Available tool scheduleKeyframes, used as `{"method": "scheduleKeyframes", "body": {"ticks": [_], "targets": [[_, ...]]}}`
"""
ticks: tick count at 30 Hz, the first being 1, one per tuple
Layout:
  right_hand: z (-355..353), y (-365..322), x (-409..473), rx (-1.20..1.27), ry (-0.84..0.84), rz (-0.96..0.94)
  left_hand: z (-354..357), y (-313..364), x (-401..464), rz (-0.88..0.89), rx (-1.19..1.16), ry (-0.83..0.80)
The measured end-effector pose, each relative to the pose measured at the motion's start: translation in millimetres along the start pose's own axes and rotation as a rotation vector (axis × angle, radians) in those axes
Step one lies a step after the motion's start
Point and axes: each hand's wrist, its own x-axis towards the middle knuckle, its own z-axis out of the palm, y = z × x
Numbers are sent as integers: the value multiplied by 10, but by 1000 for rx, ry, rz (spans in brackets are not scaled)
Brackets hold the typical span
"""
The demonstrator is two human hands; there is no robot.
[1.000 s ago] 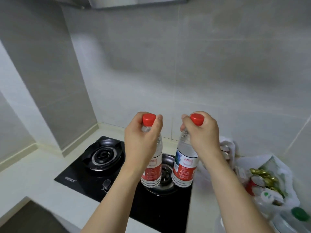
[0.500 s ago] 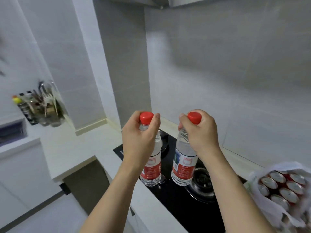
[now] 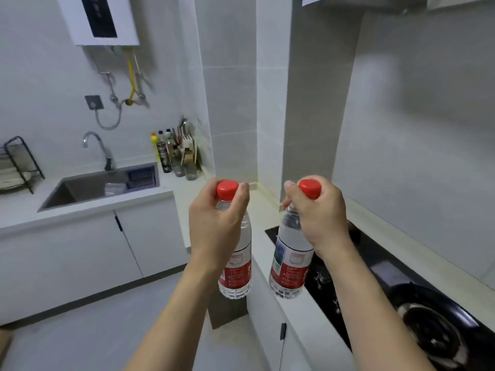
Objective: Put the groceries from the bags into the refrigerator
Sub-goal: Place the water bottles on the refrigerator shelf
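So they've got a water bottle in each hand, both mid-frame, held out in the air. Left hand (image 3: 214, 223) has its fingers curled round the neck of the left bottle (image 3: 237, 266) just under the red cap; right hand (image 3: 320, 220) grips the right bottle (image 3: 290, 263) the same way. Both bottles hang below the fingers, long axis roughly upright, caps on top, close side by side but not touching. Stove (image 3: 401, 290) sits lower right, sink (image 3: 101, 183) over at the left. No fridge in sight, so neither hand looks nearer to it; I'd guess carrying comes next.
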Motion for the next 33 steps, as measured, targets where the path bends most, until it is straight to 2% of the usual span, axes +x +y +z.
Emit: {"method": "scheduleKeyframes", "body": {"ticks": [9,15,24,33], "targets": [[1084,-273,-168,128,-279,-27,-1009,-240,38,-36,168,197],[1673,-511,-271,226,-471,-83,-1555,-179,15,-42,289,388],[2259,-827,-644,348,-737,-165,-2200,-60,-242,-59,439,682],[2704,-1188,-1453,441,-1043,-226,-2816,258,-952,-105,625,960]]}}
